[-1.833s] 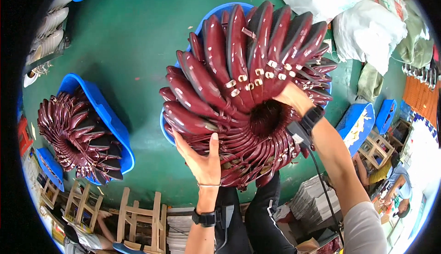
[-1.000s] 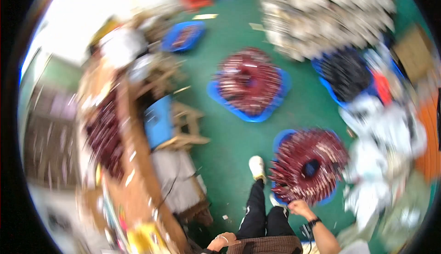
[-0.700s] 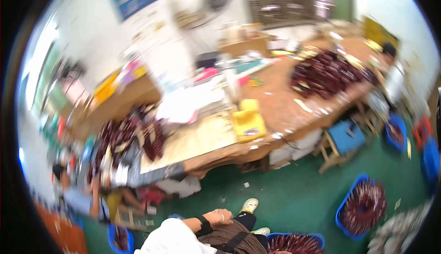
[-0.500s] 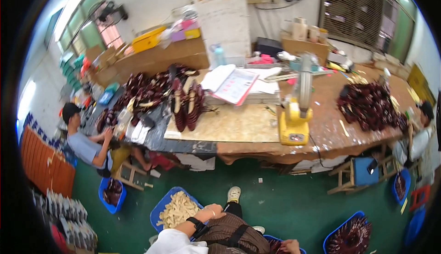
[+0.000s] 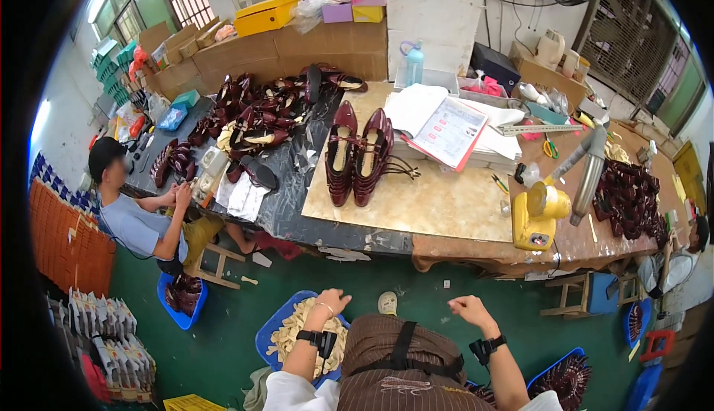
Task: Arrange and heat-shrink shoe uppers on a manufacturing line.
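My left hand (image 5: 332,302) hangs over the edge of a blue tub (image 5: 262,336) filled with pale, flat, sole-shaped pieces (image 5: 306,331). Its fingers are loosely bent and a little apart, with nothing visible in them. To the right of my brown striped apron (image 5: 405,377), my right hand (image 5: 471,310) is raised over the green floor. Its fingers curl loosely too, and it appears to hold nothing. On the table ahead, beyond reach of both hands, a pair of dark red strappy shoes (image 5: 357,154) stands on a pale marbled board (image 5: 431,203).
More dark red shoes lie heaped on the table's left part (image 5: 286,124) and right end (image 5: 628,195). A yellow machine with a metal pipe (image 5: 534,221) stands between. Co-workers sit at left (image 5: 137,210) and far right (image 5: 680,255). Stools (image 5: 216,266) and blue tubs (image 5: 167,308) occupy the floor.
My body has straightened and the table shows closer. My left hand has left my lap area for the tub's edge; my right hand has risen from beside the low tub of dark red pieces.
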